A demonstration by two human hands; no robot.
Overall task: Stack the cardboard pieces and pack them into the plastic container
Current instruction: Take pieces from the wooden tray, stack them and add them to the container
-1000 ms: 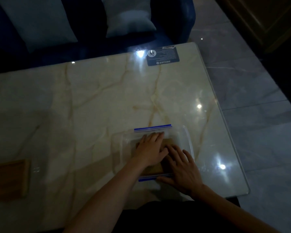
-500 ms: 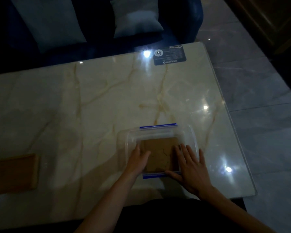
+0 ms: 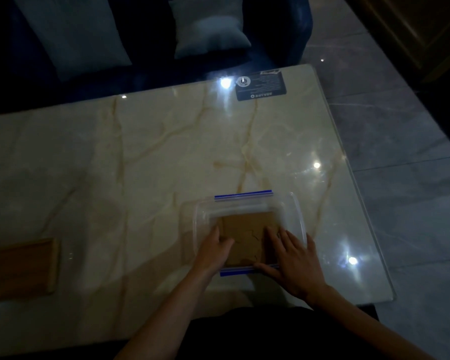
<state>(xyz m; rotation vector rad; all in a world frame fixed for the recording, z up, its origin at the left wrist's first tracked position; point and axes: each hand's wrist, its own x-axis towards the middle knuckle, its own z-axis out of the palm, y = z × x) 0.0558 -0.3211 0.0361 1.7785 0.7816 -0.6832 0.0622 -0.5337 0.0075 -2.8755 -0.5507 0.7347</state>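
A clear plastic container (image 3: 294, 216) with blue clips on its far and near sides stands on the marble table near me. Brown cardboard pieces (image 3: 247, 232) lie flat inside it, fitted together with jagged seams. My left hand (image 3: 215, 249) rests at the container's left wall, its thumb lying on the cardboard's left edge. My right hand (image 3: 290, 255) lies flat with fingers spread on the right part of the cardboard and the near rim. Neither hand grips anything.
The glossy marble table (image 3: 140, 165) reflects several lights. A wooden board (image 3: 18, 270) lies at the left edge. A dark card (image 3: 261, 85) sits at the far right corner. A dark sofa with pale cushions (image 3: 208, 27) stands beyond; the tiled floor (image 3: 400, 152) lies to the right.
Both hands lay pressed on top of the cardboard; they have slid apart to its left and right sides, uncovering the pieces. The view has shifted slightly.
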